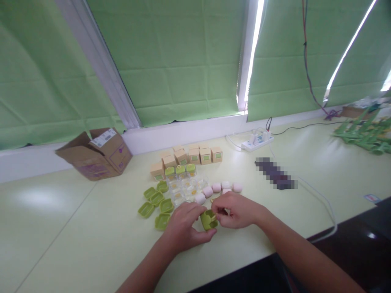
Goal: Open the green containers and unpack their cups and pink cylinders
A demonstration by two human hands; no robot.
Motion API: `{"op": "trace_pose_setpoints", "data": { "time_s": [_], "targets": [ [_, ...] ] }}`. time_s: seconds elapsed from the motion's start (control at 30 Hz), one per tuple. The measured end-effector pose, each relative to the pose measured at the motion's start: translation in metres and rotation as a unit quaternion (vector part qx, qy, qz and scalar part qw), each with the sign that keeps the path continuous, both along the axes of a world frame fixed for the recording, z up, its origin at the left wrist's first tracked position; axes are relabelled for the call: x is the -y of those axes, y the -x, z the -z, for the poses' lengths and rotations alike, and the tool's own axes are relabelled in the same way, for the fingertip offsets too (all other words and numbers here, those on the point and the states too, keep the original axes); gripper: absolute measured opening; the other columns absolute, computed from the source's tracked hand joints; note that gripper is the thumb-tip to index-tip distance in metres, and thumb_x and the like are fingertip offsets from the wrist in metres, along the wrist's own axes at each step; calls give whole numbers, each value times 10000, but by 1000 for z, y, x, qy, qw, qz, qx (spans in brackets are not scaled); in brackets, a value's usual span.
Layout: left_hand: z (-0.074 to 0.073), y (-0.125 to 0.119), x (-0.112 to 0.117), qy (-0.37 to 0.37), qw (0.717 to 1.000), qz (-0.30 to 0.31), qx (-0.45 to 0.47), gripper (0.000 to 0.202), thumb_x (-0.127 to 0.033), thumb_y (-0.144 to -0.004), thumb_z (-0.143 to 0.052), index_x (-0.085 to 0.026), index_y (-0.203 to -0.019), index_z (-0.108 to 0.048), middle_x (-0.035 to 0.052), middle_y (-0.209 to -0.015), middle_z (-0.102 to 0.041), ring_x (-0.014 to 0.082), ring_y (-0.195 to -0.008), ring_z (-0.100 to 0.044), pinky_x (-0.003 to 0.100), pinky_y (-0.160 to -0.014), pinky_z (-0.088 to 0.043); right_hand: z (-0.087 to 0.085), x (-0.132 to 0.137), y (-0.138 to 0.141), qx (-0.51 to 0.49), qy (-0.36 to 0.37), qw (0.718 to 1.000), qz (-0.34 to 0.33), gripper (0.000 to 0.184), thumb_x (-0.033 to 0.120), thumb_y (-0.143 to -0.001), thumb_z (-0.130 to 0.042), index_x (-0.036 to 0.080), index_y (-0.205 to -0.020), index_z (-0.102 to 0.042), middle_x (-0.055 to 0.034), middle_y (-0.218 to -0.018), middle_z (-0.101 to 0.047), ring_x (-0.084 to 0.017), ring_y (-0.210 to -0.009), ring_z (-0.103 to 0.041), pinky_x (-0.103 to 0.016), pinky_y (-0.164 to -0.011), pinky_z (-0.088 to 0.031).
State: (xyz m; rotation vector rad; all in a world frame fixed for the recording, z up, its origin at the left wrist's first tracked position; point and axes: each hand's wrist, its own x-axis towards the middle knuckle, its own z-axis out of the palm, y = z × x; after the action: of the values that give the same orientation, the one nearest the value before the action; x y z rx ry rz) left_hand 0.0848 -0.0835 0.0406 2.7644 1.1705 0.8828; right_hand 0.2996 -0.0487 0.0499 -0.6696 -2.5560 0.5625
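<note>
My left hand [186, 228] grips a small green plastic lid [206, 219], hollow side facing up, between thumb and fingers. My right hand [236, 209] is closed in a pinch at the lid's right rim. A thin yellowish piece shows at its fingertips, but its kind is unclear. Left of my hands lie several similar green lids [157, 198], hollow side up. Just beyond stand clear plastic containers [185, 189] with yellow spots inside. Green lids [181, 170] cover those in the back row. Several pale pink, rounded pieces [208, 191] lie in a line behind my hands.
Small brown boxes [194, 156] with green labels stand behind the containers. A larger open carton [97, 154] is at the back left. At right are a white power strip [257, 141], a blurred-out dark object [273, 173], a white cable [324, 197] and green items [366, 134].
</note>
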Motion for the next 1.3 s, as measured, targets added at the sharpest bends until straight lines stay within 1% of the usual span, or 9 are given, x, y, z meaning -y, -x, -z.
{"op": "trace_pose_setpoints", "data": {
  "time_s": [0.13, 0.23, 0.37, 0.43, 0.53, 0.8, 0.93, 1.1, 1.3],
  "targets": [
    [-2, 4, -1, -1, 1000, 0, 13, 321, -427, -707, -667, -188, -910, -603, 42, -764, -626, 185, -701, -563, 318, -654, -441, 0, -5, -7, -32, -15, 999, 27, 51, 148, -754, -503, 173, -726, -537, 35, -632, -508, -95, -591, -443, -211, -594, -340],
    [-4, 6, -1, 18, 1000, 14, 6, 331, -427, -710, -662, -191, -932, -593, 45, -796, -628, 198, -736, -562, 338, -689, -440, -2, -8, -11, -35, -25, 997, 65, 72, 155, -781, -496, 176, -758, -562, 34, -630, -518, -100, -602, -450, -216, -611, -342],
    [-10, 6, 1, 79, 992, 89, -45, 356, -424, -706, -665, -204, -973, -580, 47, -883, -636, 210, -821, -562, 341, -744, -434, -3, -12, -15, -8, -43, 992, 122, 77, 175, -786, -514, 173, -762, -587, 18, -658, -549, -109, -629, -474, -221, -625, -344],
    [-12, 5, 2, 103, 984, 126, -68, 354, -420, -704, -665, -208, -972, -575, 39, -877, -632, 203, -820, -558, 331, -752, -427, -3, -14, -16, 15, -50, 989, 140, 92, 184, -792, -513, 173, -768, -601, 6, -684, -571, -113, -634, -483, -226, -627, -342],
    [-14, 3, 4, 116, 978, 148, -86, 344, -416, -707, -655, -203, -963, -571, 36, -863, -624, 193, -802, -551, 321, -751, -413, 0, -17, -17, 54, -61, 984, 156, 113, 201, -805, -510, 176, -773, -616, -6, -710, -592, -121, -641, -493, -234, -626, -334],
    [-14, 2, 2, 109, 973, 151, -134, 364, -522, -700, -641, -198, -848, -572, 24, -786, -598, 180, -735, -522, 303, -685, -371, 5, -21, -16, 124, -84, 977, 151, 163, 224, -835, -504, 166, -736, -619, -33, -758, -612, -144, -733, -533, -252, -679, -339],
    [-17, 5, 0, 89, 972, 149, -159, 347, -523, -706, -624, -193, -787, -551, 20, -766, -571, 175, -725, -494, 306, -687, -362, 5, -23, -16, 142, -85, 975, 147, 187, 235, -855, -496, 165, -744, -629, -38, -766, -616, -151, -760, -545, -261, -697, -344],
    [-22, 6, 0, 76, 964, 135, -216, 393, -539, -615, -677, -187, -698, -523, 20, -761, -548, 180, -725, -478, 332, -706, -368, 7, -23, -15, 155, -76, 974, 147, 199, 236, -871, -492, 160, -757, -636, -49, -782, -619, -157, -785, -553, -267, -714, -348],
    [-21, 5, 1, 69, 962, 115, -239, 411, -553, -585, -681, -185, -700, -539, 25, -765, -549, 193, -742, -482, 350, -710, -370, 8, -22, -15, 160, -86, 973, 145, 196, 232, -872, -489, 164, -776, -646, -47, -786, -626, -157, -780, -554, -267, -708, -346]
  ]
}}
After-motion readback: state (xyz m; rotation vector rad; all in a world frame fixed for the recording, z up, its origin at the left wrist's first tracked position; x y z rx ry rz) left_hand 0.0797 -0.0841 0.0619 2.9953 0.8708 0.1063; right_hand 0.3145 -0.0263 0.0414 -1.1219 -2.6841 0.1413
